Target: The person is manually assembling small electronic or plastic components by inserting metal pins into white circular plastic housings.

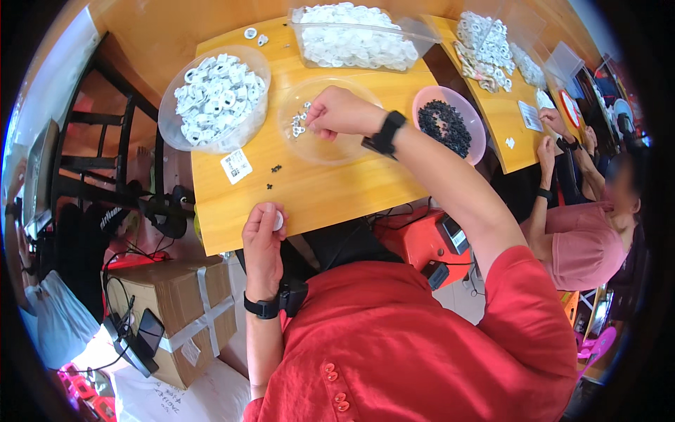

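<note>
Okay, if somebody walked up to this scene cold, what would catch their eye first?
Probably the bright red shirt filling the lower middle, then the yellow wooden table above it. On the table, a clear round plastic bowl of white ring parts stands at the left and a pink bowl of small black pieces at the right; between them the right hand reaches into a clear shallow dish.

Cardboard box (184, 313): brown, strapped with pale tape, white label on its side, below the table's left end | square white label (236, 166): black code print, flat on the yellow table (330, 186) | white printed sheet (529, 115): on the neighbouring table | round red-and-white sign (569, 108): far right.
</note>
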`<state>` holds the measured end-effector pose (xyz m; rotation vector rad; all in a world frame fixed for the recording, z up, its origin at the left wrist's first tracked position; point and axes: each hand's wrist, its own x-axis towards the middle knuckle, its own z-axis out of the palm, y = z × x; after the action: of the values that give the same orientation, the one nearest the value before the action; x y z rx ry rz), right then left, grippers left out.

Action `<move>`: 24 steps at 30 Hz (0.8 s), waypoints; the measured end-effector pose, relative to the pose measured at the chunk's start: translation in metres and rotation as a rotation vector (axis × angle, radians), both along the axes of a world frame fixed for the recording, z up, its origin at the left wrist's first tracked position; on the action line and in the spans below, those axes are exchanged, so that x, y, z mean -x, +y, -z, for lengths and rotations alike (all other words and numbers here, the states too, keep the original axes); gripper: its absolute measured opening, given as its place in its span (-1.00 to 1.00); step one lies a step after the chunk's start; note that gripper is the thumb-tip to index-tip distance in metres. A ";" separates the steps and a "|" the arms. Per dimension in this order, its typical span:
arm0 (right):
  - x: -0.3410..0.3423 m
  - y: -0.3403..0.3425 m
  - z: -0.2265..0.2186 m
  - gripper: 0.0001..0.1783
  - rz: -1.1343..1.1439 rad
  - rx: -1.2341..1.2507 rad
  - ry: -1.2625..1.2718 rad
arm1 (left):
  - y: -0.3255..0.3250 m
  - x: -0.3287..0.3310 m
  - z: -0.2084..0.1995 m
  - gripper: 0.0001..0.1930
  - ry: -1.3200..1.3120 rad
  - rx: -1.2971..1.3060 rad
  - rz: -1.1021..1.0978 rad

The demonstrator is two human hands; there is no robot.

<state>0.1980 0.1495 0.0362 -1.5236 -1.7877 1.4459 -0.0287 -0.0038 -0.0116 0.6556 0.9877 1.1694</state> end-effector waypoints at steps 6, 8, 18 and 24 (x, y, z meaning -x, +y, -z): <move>0.020 -0.060 -0.032 -0.76 -0.199 0.145 0.511 | 0.007 -0.022 -0.040 -0.78 0.108 -0.087 0.028; 0.023 -0.073 -0.034 -0.67 -0.203 0.082 0.552 | 0.005 -0.028 -0.046 -0.77 0.122 -0.090 0.025; 0.032 -0.092 -0.023 -0.62 -0.178 0.063 0.577 | -0.004 -0.031 -0.043 -0.80 0.188 -0.171 -0.121; 0.036 -0.101 -0.008 -0.59 -0.038 0.285 0.780 | -0.006 -0.029 -0.041 -0.82 0.313 -0.271 -0.130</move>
<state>0.1617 0.0489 0.0439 -0.8257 -1.1726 2.0074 -0.0001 -0.0100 0.0295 1.0265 1.1572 1.3552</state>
